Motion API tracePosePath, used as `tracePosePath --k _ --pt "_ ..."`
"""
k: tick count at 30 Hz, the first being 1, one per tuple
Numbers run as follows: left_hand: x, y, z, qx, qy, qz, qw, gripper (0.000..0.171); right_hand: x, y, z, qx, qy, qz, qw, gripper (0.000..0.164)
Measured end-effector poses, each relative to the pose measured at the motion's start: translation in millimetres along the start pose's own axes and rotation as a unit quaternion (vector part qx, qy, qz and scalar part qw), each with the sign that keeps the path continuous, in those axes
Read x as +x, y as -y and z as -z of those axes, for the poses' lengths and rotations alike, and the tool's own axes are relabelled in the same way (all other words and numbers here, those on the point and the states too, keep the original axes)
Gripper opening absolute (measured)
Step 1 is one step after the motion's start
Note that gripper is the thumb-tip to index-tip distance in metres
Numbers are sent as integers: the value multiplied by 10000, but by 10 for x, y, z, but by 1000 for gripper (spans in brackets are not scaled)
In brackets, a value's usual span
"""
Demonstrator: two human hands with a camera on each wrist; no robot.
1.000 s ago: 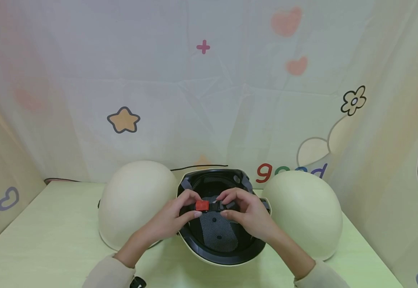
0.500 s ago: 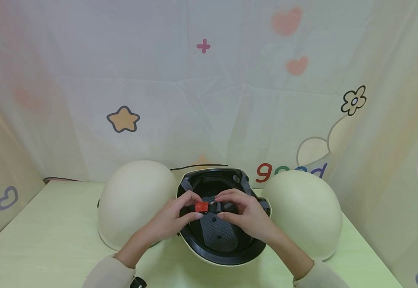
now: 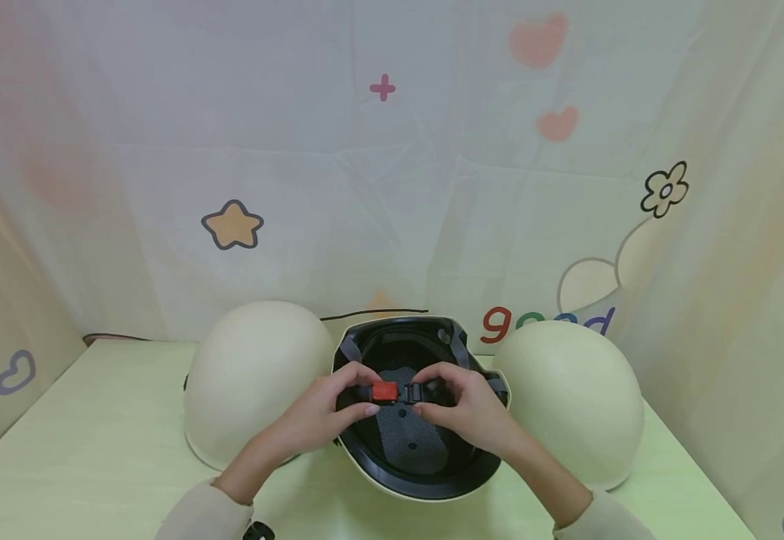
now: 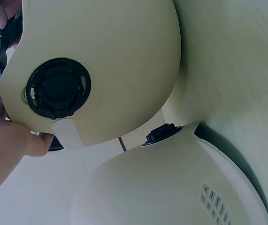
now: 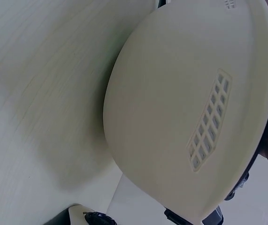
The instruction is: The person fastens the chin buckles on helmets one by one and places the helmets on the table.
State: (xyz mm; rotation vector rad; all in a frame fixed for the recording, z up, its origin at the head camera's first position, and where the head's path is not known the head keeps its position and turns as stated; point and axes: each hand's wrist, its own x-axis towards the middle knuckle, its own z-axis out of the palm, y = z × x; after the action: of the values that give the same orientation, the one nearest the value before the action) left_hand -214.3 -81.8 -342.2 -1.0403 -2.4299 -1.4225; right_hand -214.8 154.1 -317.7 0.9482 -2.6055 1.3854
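An upturned cream helmet [image 3: 425, 491] shows its black padded inside in the head view. Over its opening, my left hand [image 3: 327, 399] pinches the red buckle half [image 3: 385, 392] on its chin strap. My right hand [image 3: 473, 405] pinches the black buckle half [image 3: 412, 393] from the other side. The two halves meet end to end; whether they are locked together I cannot tell. In the left wrist view, the helmet's shell has a round black fitting [image 4: 58, 89], with part of my left hand [image 4: 4, 145] beside it. A vent grid [image 5: 210, 122] marks the shell in the right wrist view.
Two more cream helmets stand dome up on the pale table [image 3: 94, 435]: the left helmet [image 3: 256, 375] and the right helmet [image 3: 570, 397], close on either side. A printed curtain [image 3: 297, 150] hangs behind. A small black object [image 3: 259, 531] lies by the left sleeve.
The right hand first shifts slightly left, then back right. The buckle now sits a little lower and further right. Both hands keep their pinch, and the helmets stay in place.
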Motion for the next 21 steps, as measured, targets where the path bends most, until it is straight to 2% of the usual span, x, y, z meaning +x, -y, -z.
tracePosePath --k 11,21 --pt "-1 48 -34 -66 -315 -29 9995 26 -16 10 15 66 68 -73 9999 23" --pt "15 18 -65 -98 -866 30 9962 24 -21 -21 23 -75 68 -179 9998 24"
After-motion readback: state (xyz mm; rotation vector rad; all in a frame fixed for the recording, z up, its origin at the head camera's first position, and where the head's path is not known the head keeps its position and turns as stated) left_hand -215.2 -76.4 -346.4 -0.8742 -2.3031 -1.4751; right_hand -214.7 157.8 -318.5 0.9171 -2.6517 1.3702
